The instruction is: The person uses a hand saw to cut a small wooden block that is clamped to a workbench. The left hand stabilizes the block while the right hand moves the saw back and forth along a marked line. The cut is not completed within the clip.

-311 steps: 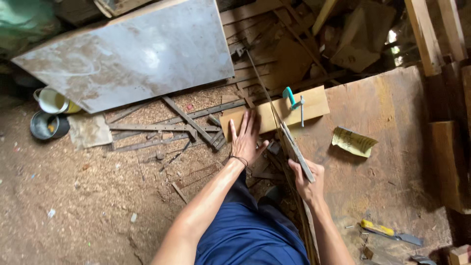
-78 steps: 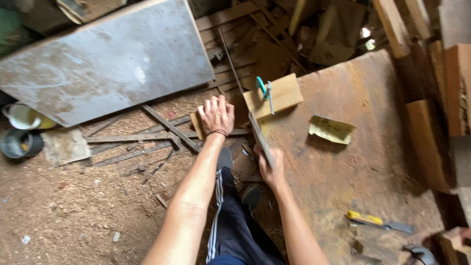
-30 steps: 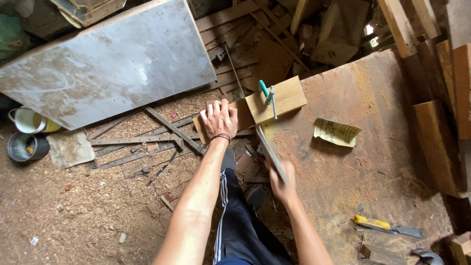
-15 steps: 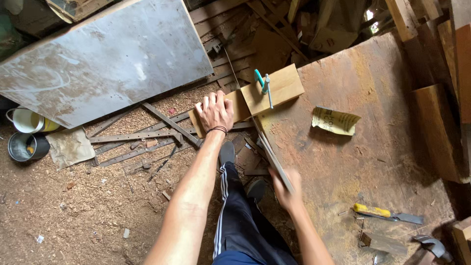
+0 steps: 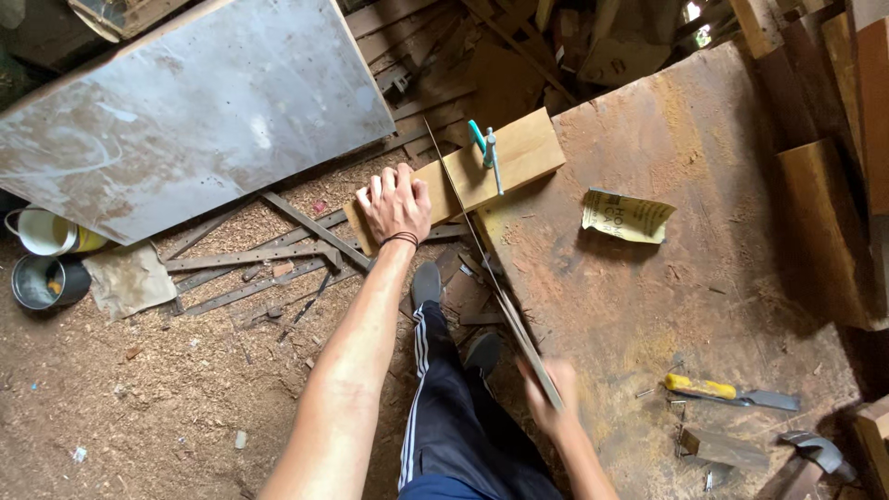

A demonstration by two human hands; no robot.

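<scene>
Sawdust covers the floor beside a worn tabletop [image 5: 722,268]. Left hand [image 5: 396,202] presses flat, fingers spread, on a wooden plank [image 5: 458,181] clamped at the tabletop's edge; right hand [image 5: 548,400], blurred, grips a handsaw [image 5: 486,273] crossing the plank.

Single head cam, no second view, so nothing shared. Looks steeply down from above the person's own arms, facing forward past them. Mid range: left hand [image 5: 396,201] near frame centre, right hand [image 5: 552,407] low and blurred. Counter [image 5: 704,268] fills the right half, sawdust floor [image 5: 139,398] the lower left, grey sheet [image 5: 194,111] upper left.
</scene>
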